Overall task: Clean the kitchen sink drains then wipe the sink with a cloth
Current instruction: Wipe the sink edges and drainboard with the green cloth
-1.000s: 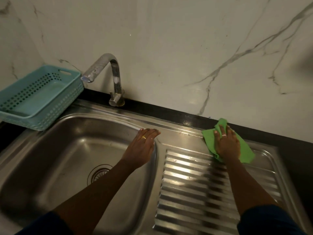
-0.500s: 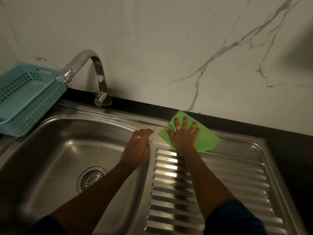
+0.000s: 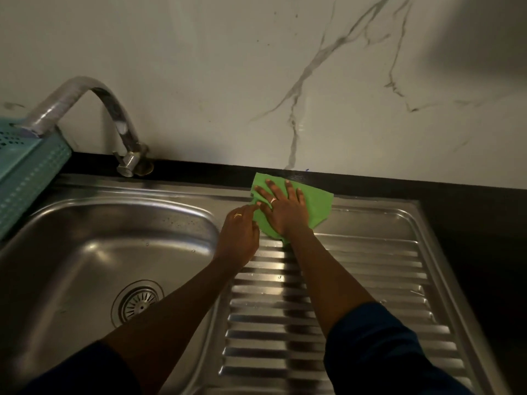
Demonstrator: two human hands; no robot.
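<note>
A green cloth lies flat on the back rim of the steel sink, at the top left of the ribbed drainboard. My right hand presses on the cloth, palm down, fingers spread toward the wall. My left hand rests on the ridge between basin and drainboard, its fingertips touching the cloth's left edge. The round drain strainer sits in the basin floor, left of my left forearm.
A curved chrome tap stands behind the basin, spout pointing left. A teal perforated basket sits at the sink's left edge. A black counter strip and a marble wall border the sink behind and to the right.
My right hand has slid the green cloth leftward along the back rim, from the drainboard's far corner to beside my left hand. The view has shifted right.
</note>
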